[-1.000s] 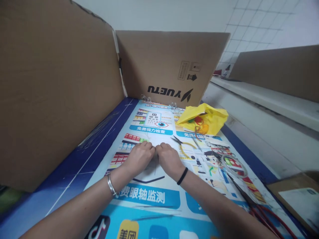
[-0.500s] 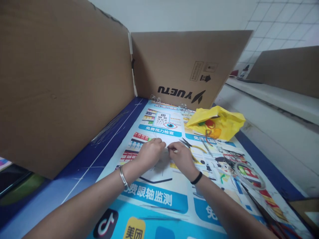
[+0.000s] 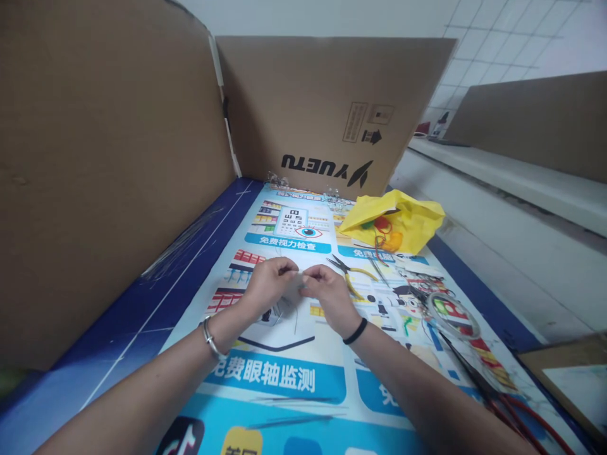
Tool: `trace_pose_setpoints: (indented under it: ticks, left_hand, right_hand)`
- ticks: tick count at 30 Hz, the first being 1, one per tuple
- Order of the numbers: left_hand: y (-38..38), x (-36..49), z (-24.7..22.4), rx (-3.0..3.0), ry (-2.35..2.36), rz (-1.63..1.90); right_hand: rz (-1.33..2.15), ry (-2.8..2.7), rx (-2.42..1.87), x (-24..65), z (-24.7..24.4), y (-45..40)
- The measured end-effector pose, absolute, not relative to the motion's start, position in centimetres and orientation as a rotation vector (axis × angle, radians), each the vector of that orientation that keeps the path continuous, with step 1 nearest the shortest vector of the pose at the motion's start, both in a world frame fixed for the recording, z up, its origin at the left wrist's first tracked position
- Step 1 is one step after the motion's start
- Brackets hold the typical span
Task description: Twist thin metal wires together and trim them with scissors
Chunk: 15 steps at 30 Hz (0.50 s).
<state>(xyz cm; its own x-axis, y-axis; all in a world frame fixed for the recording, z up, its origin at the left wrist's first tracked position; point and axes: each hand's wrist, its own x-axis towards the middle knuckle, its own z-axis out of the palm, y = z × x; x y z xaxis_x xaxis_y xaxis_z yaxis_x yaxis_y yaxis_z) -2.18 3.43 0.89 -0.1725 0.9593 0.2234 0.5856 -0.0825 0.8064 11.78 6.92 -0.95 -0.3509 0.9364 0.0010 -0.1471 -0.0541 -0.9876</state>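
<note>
My left hand and my right hand meet over the printed sheet, fingertips nearly touching. Both are closed in a pinch on a thin wire, whose fine strands hang below the fingers. The exact spot where they grip is too small to make out. Pliers with yellow handles lie just beyond my right hand, jaws open. Close by is a slim metal tool like tweezers. More thin wires rest on the sheet nearer to me.
A yellow bag with coloured bits lies at the back right. On the right are a clear ring-shaped coil and red-handled scissors. Cardboard panels stand behind and to the left. A bundle of wires lies along the left panel.
The view has shifted slightly, so everything sits further left. My hands stay together; their fingers have turned a little, and the wire strands below show more clearly.
</note>
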Motion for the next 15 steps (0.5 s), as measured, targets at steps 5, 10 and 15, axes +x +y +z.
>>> trace_pose_setpoints:
  ticks: [5, 10, 15]
  left_hand:
    - [3.55, -2.36, 0.07, 1.517, 1.682, 1.200]
    - [3.39, -2.25, 0.16, 1.488, 1.668, 1.190]
    - [3.23, -2.14, 0.29, 1.472, 1.661, 1.188]
  right_hand:
    - [1.576, -1.301, -0.889, 11.66, -1.12, 6.83]
    - [1.579, -1.287, -0.894, 11.72, -1.16, 6.84]
    - [1.582, -1.277, -0.887, 11.72, -1.06, 6.80]
